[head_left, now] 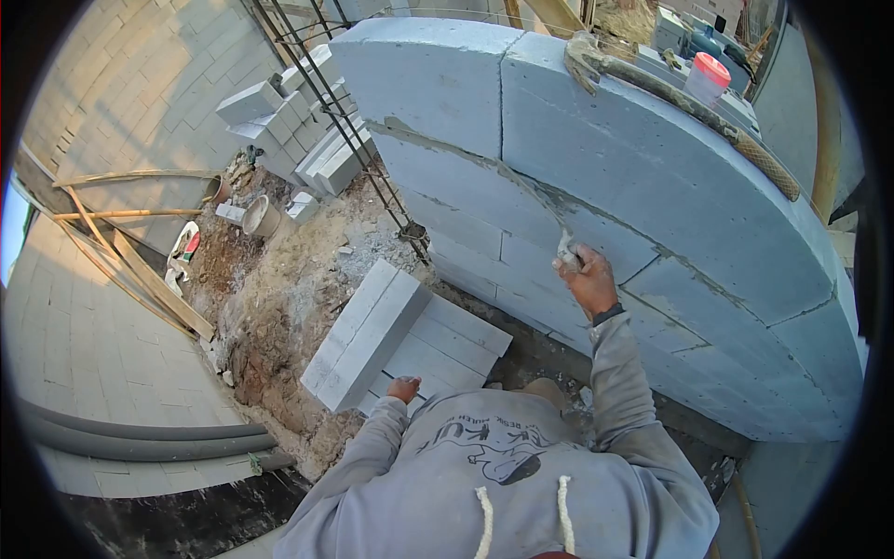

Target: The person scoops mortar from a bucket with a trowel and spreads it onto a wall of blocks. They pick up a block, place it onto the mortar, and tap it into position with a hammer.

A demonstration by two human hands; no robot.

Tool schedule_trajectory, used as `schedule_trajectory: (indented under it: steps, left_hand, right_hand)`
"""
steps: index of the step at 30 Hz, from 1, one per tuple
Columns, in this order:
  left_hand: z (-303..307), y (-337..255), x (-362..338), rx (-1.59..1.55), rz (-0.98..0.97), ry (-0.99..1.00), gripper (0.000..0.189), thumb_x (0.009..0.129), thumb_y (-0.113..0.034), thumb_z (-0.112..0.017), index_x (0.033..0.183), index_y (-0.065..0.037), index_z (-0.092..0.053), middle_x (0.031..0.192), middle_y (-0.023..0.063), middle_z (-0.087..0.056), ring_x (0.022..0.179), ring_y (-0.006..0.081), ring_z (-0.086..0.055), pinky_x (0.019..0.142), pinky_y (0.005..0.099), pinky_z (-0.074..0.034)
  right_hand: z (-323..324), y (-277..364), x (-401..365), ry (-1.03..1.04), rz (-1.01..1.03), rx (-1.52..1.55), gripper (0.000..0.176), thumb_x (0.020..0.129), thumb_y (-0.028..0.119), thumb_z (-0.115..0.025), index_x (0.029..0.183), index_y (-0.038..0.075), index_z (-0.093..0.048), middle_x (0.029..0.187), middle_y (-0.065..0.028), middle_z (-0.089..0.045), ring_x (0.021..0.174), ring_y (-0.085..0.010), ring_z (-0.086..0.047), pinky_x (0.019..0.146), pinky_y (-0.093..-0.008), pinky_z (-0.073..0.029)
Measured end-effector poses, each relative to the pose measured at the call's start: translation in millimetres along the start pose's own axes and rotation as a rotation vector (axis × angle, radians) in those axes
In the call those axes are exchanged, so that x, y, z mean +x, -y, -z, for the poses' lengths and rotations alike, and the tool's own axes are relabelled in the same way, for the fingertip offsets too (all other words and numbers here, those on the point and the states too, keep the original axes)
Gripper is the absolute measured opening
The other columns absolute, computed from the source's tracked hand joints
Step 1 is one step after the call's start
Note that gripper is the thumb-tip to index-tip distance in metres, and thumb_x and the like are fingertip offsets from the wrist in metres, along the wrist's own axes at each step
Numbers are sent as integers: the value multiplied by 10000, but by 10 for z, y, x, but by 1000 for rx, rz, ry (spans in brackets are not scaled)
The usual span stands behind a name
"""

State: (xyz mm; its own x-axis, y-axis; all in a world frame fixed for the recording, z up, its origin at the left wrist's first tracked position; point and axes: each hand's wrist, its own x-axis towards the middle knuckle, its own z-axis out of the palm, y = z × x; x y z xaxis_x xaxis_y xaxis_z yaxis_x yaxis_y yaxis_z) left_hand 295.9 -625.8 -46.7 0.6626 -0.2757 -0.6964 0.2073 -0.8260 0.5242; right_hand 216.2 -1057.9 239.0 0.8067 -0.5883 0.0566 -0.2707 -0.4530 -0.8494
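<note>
My right hand [592, 282] is closed round the handle of a mortar-crusted trowel [565, 246]. The trowel's thin end reaches up to a mortar joint in the wall of pale aerated blocks [438, 84]. Grey mortar shows along that joint. My left hand [403, 388] is curled shut low in front of my body, with nothing visible in it. It is nearest to a stack of white blocks [368, 331] on the ground. On top of the wall lies a hammer [584, 61] with a long, worn handle.
Rebar [340, 121] rises beside the wall's left end. More blocks [289, 121] are piled behind it. A bucket [261, 217] sits on the rubble, with wooden poles [140, 270] leaning left. Dark pipes [149, 438] lie lower left. A pink-lidded container [708, 79] stands beyond the wall.
</note>
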Motion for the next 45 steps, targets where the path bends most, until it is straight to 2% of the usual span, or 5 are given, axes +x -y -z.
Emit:
schedule_trajectory:
  steps: [8, 10, 23, 31, 45]
  left_hand:
    - [-31, -31, 71, 63, 10, 11, 375, 856, -365, -498, 911, -29, -656, 849, 93, -653, 812, 235, -602, 738, 339, -455]
    - [-52, 73, 243, 623, -498, 10, 381, 855, -369, -505, 928, -27, -657, 831, 87, -653, 785, 226, -603, 722, 333, -454]
    - [-107, 1, 88, 63, -117, 14, 374, 865, -346, -506, 994, -22, -642, 853, 97, -650, 743, 223, -598, 700, 334, -461]
    - [-182, 168, 42, 712, -469, 41, 342, 902, -304, -387, 921, -74, -639, 924, 106, -650, 880, 295, -603, 791, 378, -464]
    - [-263, -63, 171, 286, -220, 123, 356, 826, -331, -544, 899, -2, -655, 765, 89, -657, 698, 210, -602, 675, 325, -459]
  right_hand:
    - [2, 139, -497, -202, 164, -100, 298, 736, 228, -685, 872, -7, -564, 771, -175, -602, 693, -340, -592, 625, -379, -458]
    - [-26, 124, -492, -190, 173, -88, 319, 736, 224, -688, 896, -21, -561, 769, -182, -598, 695, -347, -593, 621, -378, -462]
    - [-269, 335, -473, -27, 173, 124, 274, 767, 228, -673, 837, -5, -547, 705, -79, -574, 584, -188, -568, 542, -314, -448]
    - [-274, 305, -631, 391, -319, 780, 257, 805, 244, -644, 882, 23, -538, 683, -40, -525, 510, -114, -524, 472, -252, -454]
    - [-238, -1252, -1739, 187, -753, 755, 166, 792, 156, -622, 829, 40, -509, 660, -46, -527, 468, -133, -515, 412, -272, -437]
